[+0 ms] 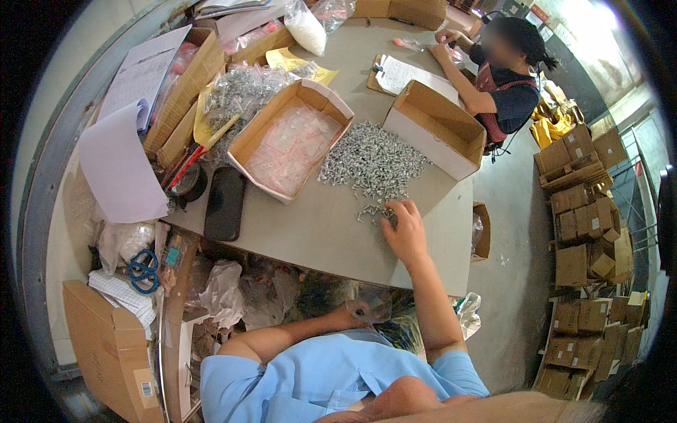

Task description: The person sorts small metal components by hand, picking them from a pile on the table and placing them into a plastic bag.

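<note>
From where I stand, the person in the blue shirt has the right hand (403, 229) down on the bench (296, 236), its bent fingers at the near edge of a heap of small silver screws (370, 158). A few screws lie loose there, just beside the fingertips; I can't tell whether any are pinched between them. The left hand (351, 315) is lower, in front of the body and below the bench's edge, its fingers grasping a clear plastic bag (372, 303). The heap spreads between two open cardboard boxes: the left box (264, 120) is full of small clear bags (293, 151) with pinkish-red edges, and the right box (427, 141) stands at the far right of the screws. A dark phone (224, 204) lies flat near the bench's left end, next to a black roll of tape (189, 185). Beyond the right box is a clipboard (416, 74) with white sheets, and past it a co-worker (511, 99) in dark sleeves has both hands over the bench. Blue-handled scissors (143, 271) rest at the lower left, and brown cartons (582, 261) are stacked along the right side of the room.
</note>
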The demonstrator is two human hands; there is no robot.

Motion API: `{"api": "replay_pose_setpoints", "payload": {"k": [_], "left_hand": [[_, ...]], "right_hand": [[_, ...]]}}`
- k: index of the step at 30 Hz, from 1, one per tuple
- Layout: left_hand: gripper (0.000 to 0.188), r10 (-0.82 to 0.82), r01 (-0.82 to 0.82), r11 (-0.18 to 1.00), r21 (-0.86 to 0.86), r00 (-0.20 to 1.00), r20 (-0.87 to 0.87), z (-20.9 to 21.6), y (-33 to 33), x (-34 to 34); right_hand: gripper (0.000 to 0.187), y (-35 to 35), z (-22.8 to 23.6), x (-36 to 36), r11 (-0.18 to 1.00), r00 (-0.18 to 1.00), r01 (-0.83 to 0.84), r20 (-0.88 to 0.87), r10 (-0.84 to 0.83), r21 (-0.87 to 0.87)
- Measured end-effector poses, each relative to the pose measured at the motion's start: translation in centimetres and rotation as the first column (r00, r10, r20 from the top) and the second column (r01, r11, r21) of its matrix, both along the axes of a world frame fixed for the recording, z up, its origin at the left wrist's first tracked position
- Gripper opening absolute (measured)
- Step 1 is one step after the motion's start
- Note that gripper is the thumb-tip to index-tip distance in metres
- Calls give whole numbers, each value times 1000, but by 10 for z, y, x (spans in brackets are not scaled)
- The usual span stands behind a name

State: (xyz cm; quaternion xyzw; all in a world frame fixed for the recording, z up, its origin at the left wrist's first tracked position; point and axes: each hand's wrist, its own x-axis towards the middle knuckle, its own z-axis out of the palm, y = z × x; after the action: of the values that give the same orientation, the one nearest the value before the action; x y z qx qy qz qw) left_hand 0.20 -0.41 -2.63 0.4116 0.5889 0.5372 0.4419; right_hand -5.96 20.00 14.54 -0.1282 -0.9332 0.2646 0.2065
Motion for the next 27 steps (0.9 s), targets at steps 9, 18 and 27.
{"api": "replay_pose_setpoints", "payload": {"k": [9,18,27], "left_hand": [[31,1,-2,1000,23,1000,8,-5,1,2],[31,-24,24,1000,-7,999,22,-5,3,1],[34,-11,13,997,-71,1000,22,-10,1,6]], "right_hand": [[17,-4,-16,-6,995,995,86,50,-88,41],[10,-1,-7,19,998,984,-40,173,31,45],[16,18,14,20,957,936,-149,277,218,-250]]}}
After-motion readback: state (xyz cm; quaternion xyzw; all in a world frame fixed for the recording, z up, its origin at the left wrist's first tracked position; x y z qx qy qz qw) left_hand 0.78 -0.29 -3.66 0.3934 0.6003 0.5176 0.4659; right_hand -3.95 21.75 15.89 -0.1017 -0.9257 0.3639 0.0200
